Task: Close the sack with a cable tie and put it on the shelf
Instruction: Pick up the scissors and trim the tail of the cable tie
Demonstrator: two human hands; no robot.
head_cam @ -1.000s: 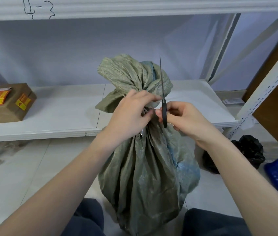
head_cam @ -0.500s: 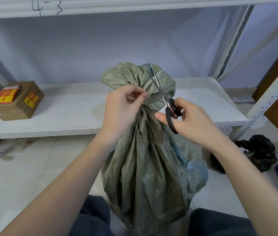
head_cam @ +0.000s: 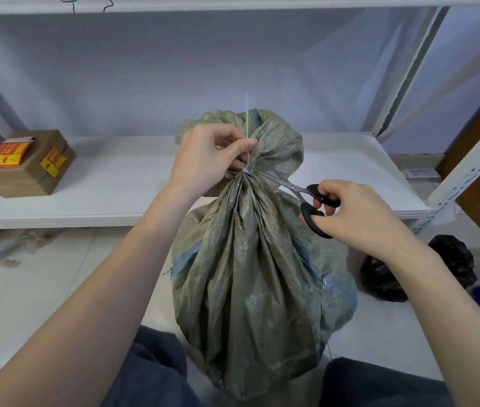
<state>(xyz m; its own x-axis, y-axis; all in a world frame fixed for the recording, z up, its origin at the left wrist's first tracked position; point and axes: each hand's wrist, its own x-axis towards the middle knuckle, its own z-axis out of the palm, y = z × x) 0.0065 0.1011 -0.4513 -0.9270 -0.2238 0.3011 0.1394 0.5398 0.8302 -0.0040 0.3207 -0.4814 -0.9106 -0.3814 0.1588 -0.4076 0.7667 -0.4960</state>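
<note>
Sack sits on floor before shelf, soft woven plastic, looks bulky and slick, so grab the cinched neck; left hand pinches the tie tail upright, right hand works scissors at its base.

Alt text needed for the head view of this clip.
The left hand pinches the tail of a white cable tie upright at the gathered neck of a green woven sack, while the right hand aims black-handled scissors at the tie's base. Behind, a white shelf holds a cardboard box.
</note>
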